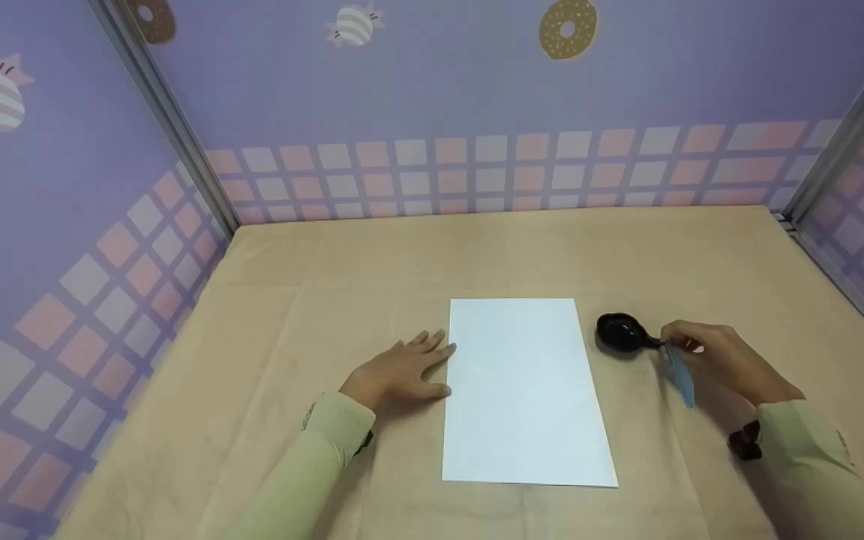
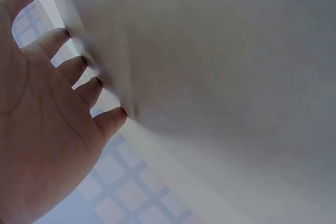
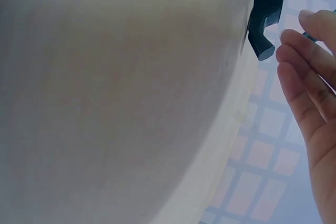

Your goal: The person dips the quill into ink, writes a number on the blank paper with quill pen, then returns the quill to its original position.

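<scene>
A white rectangular sheet (image 1: 522,390), apparently paper, lies on the table. At its left edge my left hand (image 1: 402,371) rests with spread fingers; the thumb and index fingertip touch or nearly touch the edge. In the left wrist view the left hand's palm (image 2: 47,114) shows, its fingertips down on the tabletop. Right of the sheet sits a black spoon (image 1: 622,334) with a round, deep bowl. My right hand (image 1: 724,360) pinches a slim, flat blue piece (image 1: 681,381), mostly hidden in the right wrist view. There the spoon's handle (image 3: 265,35) ends just short of the right fingertips (image 3: 291,72).
A beige cloth (image 1: 372,262) with faint creases covers the table. Purple walls (image 1: 447,75) with pink and white checks stand behind and on both sides. Metal posts (image 1: 169,120) rise at the back corners.
</scene>
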The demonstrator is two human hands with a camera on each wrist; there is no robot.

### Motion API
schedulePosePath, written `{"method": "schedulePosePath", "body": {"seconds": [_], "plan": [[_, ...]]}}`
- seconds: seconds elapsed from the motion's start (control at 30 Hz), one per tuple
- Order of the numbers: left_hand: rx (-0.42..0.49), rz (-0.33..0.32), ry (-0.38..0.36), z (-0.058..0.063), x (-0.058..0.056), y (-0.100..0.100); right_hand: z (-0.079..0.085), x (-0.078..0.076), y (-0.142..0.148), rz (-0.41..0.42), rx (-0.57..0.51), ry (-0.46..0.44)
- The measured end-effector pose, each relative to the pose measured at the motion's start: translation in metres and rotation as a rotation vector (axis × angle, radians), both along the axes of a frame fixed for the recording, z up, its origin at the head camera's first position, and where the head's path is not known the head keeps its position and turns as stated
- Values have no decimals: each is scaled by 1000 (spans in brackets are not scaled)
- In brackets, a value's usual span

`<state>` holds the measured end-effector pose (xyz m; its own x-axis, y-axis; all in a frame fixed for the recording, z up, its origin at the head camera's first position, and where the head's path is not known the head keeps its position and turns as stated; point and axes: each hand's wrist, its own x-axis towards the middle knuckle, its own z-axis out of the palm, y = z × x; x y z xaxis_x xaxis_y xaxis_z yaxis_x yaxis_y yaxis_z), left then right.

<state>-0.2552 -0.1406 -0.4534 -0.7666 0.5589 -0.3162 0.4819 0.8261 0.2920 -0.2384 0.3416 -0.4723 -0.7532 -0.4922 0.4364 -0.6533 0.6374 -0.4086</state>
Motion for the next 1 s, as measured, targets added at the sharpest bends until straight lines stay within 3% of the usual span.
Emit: {"method": "schedulePosePath", "body": {"seconds": [0.27,0.5,0.8,0.87,1.0], "plan": [[-7,-4,3,2,0,1,1,1,0,0,-35,25],[-1,-7,-4,1,0,0,-1,-1,1,98,-125,51],[-4,-5,-14,1,-1,1,1,3,6,185,-211,-64],[-4,-4,-13,0,-1,1,7,6,3,229,-252,-50],[-10,-2,-6,-1,-1,0,18,9,-8,236,-271,32]]}}
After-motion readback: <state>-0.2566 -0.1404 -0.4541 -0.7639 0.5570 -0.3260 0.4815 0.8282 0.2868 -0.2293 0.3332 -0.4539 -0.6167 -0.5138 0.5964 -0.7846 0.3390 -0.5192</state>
